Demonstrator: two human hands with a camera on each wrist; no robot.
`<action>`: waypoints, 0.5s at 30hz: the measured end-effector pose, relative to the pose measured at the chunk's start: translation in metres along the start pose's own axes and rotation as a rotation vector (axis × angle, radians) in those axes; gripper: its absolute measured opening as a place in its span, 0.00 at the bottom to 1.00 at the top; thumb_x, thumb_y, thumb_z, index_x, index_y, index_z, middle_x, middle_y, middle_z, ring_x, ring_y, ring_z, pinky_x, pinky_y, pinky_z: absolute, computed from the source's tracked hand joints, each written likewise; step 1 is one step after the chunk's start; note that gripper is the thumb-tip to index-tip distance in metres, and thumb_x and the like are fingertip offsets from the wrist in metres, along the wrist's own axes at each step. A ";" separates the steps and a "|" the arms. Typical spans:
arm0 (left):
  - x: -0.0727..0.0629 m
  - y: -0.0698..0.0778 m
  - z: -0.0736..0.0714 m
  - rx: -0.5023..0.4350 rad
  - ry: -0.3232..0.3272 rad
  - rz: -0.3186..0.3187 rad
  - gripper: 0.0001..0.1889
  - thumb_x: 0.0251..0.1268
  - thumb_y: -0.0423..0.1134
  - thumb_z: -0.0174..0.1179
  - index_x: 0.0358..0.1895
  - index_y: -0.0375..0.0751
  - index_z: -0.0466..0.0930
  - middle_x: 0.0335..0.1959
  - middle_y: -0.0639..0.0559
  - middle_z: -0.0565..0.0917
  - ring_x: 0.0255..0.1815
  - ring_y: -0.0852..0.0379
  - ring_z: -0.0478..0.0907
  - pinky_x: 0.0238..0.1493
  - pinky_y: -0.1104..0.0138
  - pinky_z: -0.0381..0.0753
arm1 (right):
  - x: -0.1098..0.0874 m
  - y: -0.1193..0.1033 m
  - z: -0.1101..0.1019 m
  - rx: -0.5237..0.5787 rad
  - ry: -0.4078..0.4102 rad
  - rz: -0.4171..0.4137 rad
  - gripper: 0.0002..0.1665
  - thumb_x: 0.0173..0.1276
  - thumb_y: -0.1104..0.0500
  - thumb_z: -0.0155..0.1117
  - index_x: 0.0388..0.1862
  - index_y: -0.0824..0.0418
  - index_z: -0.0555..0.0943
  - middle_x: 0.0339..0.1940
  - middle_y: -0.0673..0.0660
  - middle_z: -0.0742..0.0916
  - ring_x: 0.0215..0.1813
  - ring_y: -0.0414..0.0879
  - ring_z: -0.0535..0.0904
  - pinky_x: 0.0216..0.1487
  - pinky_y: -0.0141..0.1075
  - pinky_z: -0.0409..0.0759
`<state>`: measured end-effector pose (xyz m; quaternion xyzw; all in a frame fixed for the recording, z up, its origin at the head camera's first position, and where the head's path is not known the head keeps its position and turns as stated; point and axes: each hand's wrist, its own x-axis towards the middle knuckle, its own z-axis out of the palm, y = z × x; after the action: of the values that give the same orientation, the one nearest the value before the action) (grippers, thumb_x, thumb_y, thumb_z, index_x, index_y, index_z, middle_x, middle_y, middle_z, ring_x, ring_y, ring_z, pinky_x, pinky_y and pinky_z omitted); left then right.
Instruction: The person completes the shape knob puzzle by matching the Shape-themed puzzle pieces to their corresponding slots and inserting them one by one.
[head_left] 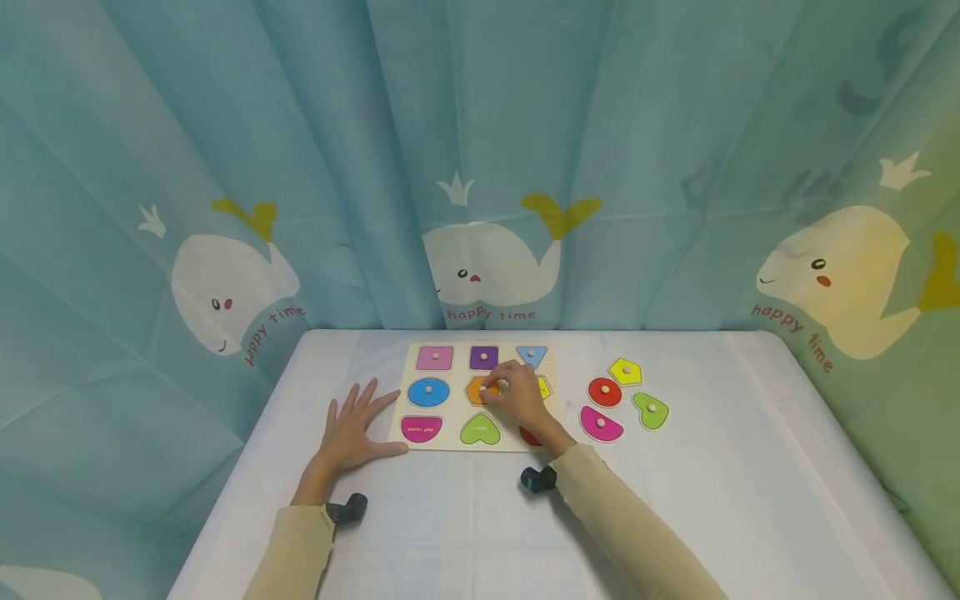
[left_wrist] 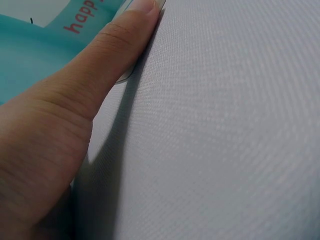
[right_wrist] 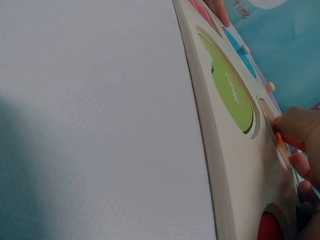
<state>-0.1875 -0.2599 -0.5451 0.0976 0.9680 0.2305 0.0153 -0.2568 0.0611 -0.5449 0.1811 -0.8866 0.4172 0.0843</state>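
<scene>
A wooden shape puzzle board lies near the table's far side. My right hand is over its right half, thumb and index finger pinching the knob of an orange hexagon piece at the middle hexagon recess; whether it sits flush I cannot tell. My left hand is spread flat at the board's left edge, its thumb touching the near corner. Knobbed pieces on the board include a pink square, purple square, blue triangle and blue oval.
Right of the board lie loose pieces: a yellow pentagon, red circle, green heart and magenta half round. Printed recesses show a half round and heart. My right hand partly covers a red recess. A whale-print curtain hangs behind.
</scene>
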 end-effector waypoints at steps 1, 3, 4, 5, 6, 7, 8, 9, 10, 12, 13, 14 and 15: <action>0.000 0.000 0.000 -0.002 0.000 -0.001 0.54 0.44 0.68 0.74 0.77 0.51 0.68 0.83 0.36 0.53 0.82 0.29 0.40 0.74 0.28 0.31 | 0.000 0.000 0.000 -0.002 0.000 -0.006 0.04 0.59 0.61 0.79 0.31 0.60 0.90 0.45 0.59 0.87 0.54 0.56 0.77 0.59 0.52 0.69; 0.000 0.000 -0.001 -0.003 -0.001 -0.002 0.54 0.44 0.68 0.74 0.77 0.51 0.68 0.83 0.36 0.53 0.82 0.29 0.40 0.74 0.28 0.30 | 0.001 -0.001 0.000 -0.004 -0.002 -0.010 0.05 0.59 0.61 0.79 0.31 0.60 0.90 0.45 0.59 0.87 0.54 0.57 0.77 0.59 0.53 0.69; 0.000 0.000 -0.001 -0.002 -0.001 -0.003 0.54 0.44 0.68 0.74 0.77 0.51 0.68 0.83 0.37 0.53 0.82 0.29 0.39 0.74 0.28 0.30 | 0.001 -0.001 -0.001 -0.006 -0.004 -0.012 0.05 0.59 0.61 0.79 0.31 0.61 0.90 0.45 0.59 0.87 0.54 0.57 0.77 0.59 0.53 0.68; 0.000 0.000 -0.001 0.001 -0.002 -0.004 0.54 0.44 0.68 0.74 0.77 0.51 0.68 0.83 0.37 0.53 0.82 0.29 0.39 0.74 0.29 0.30 | 0.001 -0.001 -0.001 -0.007 -0.007 -0.010 0.05 0.59 0.61 0.79 0.31 0.61 0.90 0.45 0.59 0.87 0.54 0.57 0.77 0.59 0.53 0.68; 0.001 0.000 -0.001 0.004 -0.004 -0.007 0.54 0.44 0.69 0.74 0.78 0.52 0.67 0.83 0.37 0.52 0.83 0.29 0.39 0.74 0.29 0.29 | 0.001 -0.001 -0.001 -0.004 -0.009 -0.004 0.05 0.59 0.61 0.79 0.31 0.61 0.90 0.46 0.59 0.87 0.54 0.57 0.77 0.59 0.53 0.69; 0.001 -0.001 -0.001 0.009 -0.004 -0.007 0.54 0.44 0.69 0.74 0.78 0.52 0.67 0.83 0.38 0.52 0.83 0.29 0.39 0.74 0.29 0.29 | 0.001 -0.001 0.000 -0.005 -0.011 0.001 0.05 0.60 0.61 0.79 0.31 0.60 0.90 0.46 0.59 0.87 0.54 0.57 0.76 0.58 0.52 0.69; 0.001 -0.001 0.000 0.011 -0.005 -0.010 0.54 0.44 0.69 0.74 0.78 0.53 0.67 0.84 0.38 0.52 0.83 0.30 0.38 0.74 0.30 0.29 | 0.001 -0.001 0.000 -0.006 -0.011 0.007 0.04 0.60 0.61 0.79 0.31 0.60 0.90 0.46 0.59 0.87 0.54 0.57 0.76 0.58 0.52 0.69; 0.001 -0.002 0.000 0.016 -0.005 -0.010 0.54 0.44 0.70 0.74 0.78 0.53 0.67 0.84 0.39 0.52 0.83 0.30 0.38 0.74 0.30 0.29 | 0.001 -0.001 0.000 -0.006 -0.012 0.012 0.04 0.60 0.61 0.79 0.31 0.60 0.90 0.47 0.59 0.87 0.54 0.57 0.76 0.58 0.52 0.69; 0.001 -0.002 0.000 0.016 -0.003 -0.010 0.54 0.44 0.70 0.74 0.78 0.53 0.67 0.84 0.39 0.52 0.83 0.30 0.38 0.74 0.30 0.29 | 0.001 -0.001 0.000 -0.008 -0.013 0.016 0.04 0.60 0.60 0.79 0.31 0.59 0.90 0.47 0.59 0.87 0.54 0.57 0.75 0.57 0.52 0.70; 0.002 -0.003 0.001 0.016 -0.003 -0.009 0.54 0.44 0.70 0.74 0.78 0.53 0.67 0.84 0.38 0.52 0.83 0.29 0.38 0.74 0.30 0.29 | 0.000 -0.001 0.000 -0.015 -0.014 0.025 0.04 0.60 0.60 0.79 0.31 0.59 0.90 0.47 0.58 0.87 0.54 0.57 0.75 0.57 0.52 0.70; 0.002 -0.003 0.001 0.013 -0.004 -0.009 0.54 0.44 0.69 0.74 0.78 0.53 0.67 0.83 0.38 0.52 0.83 0.29 0.38 0.74 0.29 0.29 | 0.000 -0.001 0.000 -0.014 -0.018 0.032 0.05 0.60 0.60 0.79 0.31 0.58 0.90 0.47 0.58 0.86 0.55 0.57 0.75 0.58 0.52 0.70; 0.002 -0.003 0.001 0.010 -0.006 -0.009 0.54 0.44 0.69 0.74 0.78 0.52 0.67 0.83 0.38 0.52 0.83 0.29 0.39 0.74 0.29 0.29 | 0.000 -0.001 0.000 -0.016 -0.022 0.040 0.05 0.60 0.59 0.79 0.31 0.58 0.90 0.48 0.58 0.86 0.55 0.57 0.75 0.58 0.51 0.70; 0.002 -0.003 0.002 0.008 -0.008 -0.009 0.54 0.44 0.68 0.74 0.78 0.52 0.67 0.83 0.37 0.52 0.83 0.29 0.39 0.74 0.29 0.29 | 0.000 -0.001 0.000 -0.022 -0.024 0.045 0.05 0.60 0.59 0.79 0.31 0.58 0.90 0.48 0.58 0.86 0.54 0.56 0.74 0.58 0.51 0.70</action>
<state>-0.1904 -0.2615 -0.5480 0.0941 0.9693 0.2263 0.0200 -0.2566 0.0606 -0.5441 0.1652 -0.8958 0.4071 0.0663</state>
